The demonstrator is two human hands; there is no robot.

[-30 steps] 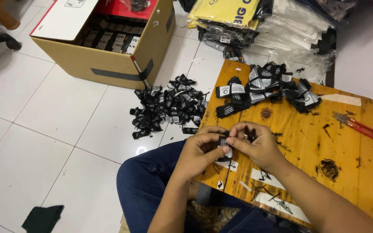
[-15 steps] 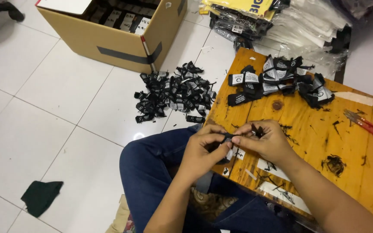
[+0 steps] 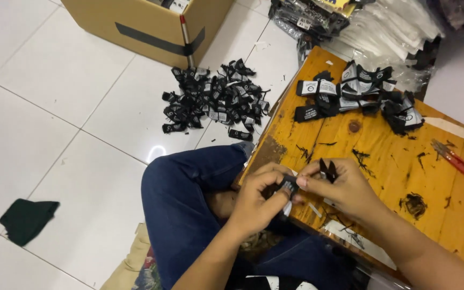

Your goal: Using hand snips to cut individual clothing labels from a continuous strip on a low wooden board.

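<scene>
My left hand (image 3: 258,200) pinches a small black fabric label (image 3: 287,186) at the near left edge of the low wooden table (image 3: 436,198). My right hand (image 3: 345,188) touches the same label with its fingertips and holds small black thread snips (image 3: 327,169), blades pointing up. Both hands meet over the table's edge, above my knee in blue jeans (image 3: 189,198).
A heap of black labels (image 3: 213,99) lies on the white tiled floor beside a cardboard box (image 3: 157,27). More labels (image 3: 355,94) are piled at the table's far side. A red cutter (image 3: 456,159) lies at the right. A dark cloth scrap (image 3: 27,218) lies on the floor.
The view has tilted down and left, so the box and bags slid toward the top. My hands stay together on the label at the table edge.
</scene>
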